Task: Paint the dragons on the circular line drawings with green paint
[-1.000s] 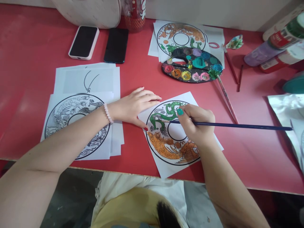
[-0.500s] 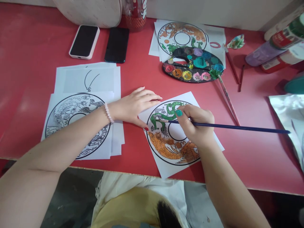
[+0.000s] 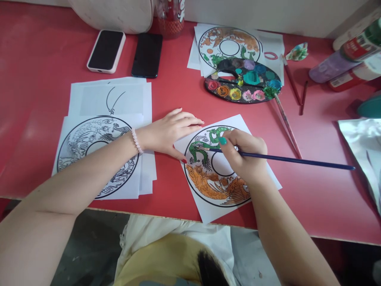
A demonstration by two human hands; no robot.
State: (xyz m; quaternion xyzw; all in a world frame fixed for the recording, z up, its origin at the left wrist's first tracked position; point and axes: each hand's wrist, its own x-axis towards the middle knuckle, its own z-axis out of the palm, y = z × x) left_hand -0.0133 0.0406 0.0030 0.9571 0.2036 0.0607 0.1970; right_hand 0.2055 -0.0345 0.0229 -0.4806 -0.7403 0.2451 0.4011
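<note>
My right hand (image 3: 245,157) is closed round a thin paintbrush (image 3: 297,161) with a dark blue handle. Its bristles touch the green dragon on a printed sheet (image 3: 205,212), whose round design also has an orange-painted phoenix. Part of the design lies hidden under my right hand. My left hand (image 3: 174,131) rests flat with fingers spread, its thumb and fingertips at the sheet's left edge. Beneath my left forearm is a stack of papers (image 3: 145,174), topped by an unpainted print of the round design.
A black paint palette (image 3: 242,89) holds several colours, and a brush (image 3: 287,125) leans on it. Behind it lie painted sheets (image 3: 196,51). Two phones (image 3: 107,51) lie at the back left. Paint bottles (image 3: 330,65), two red-handled brushes (image 3: 291,79) and a silvery packet (image 3: 361,147) are at right.
The brush's back end has swung slightly toward me and left, while its tip stays on the green dragon. My left hand keeps its place on the sheet's edge.
</note>
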